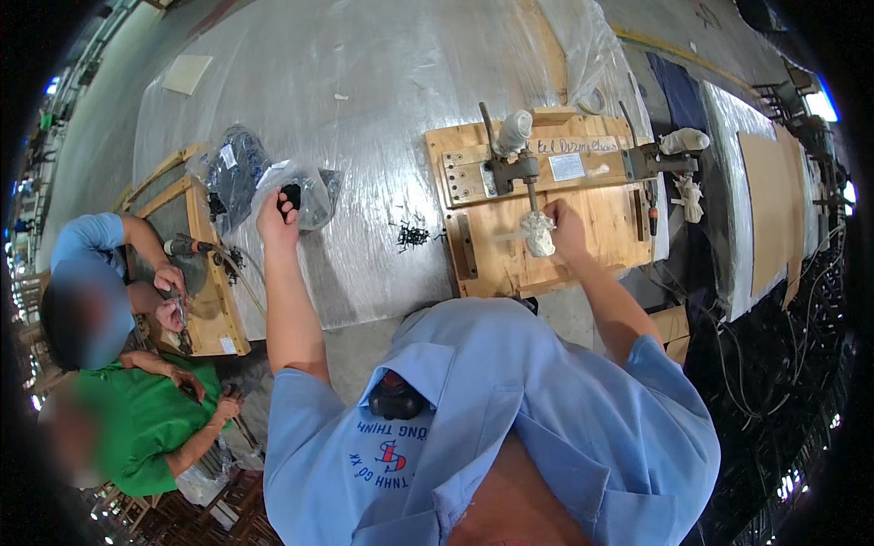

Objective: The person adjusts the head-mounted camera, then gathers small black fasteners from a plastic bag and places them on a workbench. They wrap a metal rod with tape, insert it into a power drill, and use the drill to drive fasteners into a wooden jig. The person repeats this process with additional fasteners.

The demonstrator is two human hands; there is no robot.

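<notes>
Left hand [277, 222] had fingers clamped on black piece [290, 194] by plastic bag [316, 202], probably placed there for reach. Right hand [570, 232] was beside wrapped handle [537, 235] over wooden board [496, 266]; couldn't tell finger grip.

Before you stands one wooden jig [496, 259] with two clamps [515, 169]; left of it, two co-workers [155, 432].

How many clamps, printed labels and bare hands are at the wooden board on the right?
Clamps: 2 (left clamp, right clamp)
Printed labels: 1 (white label)
Bare hands: 1 (right hand)
Total: 4
</notes>
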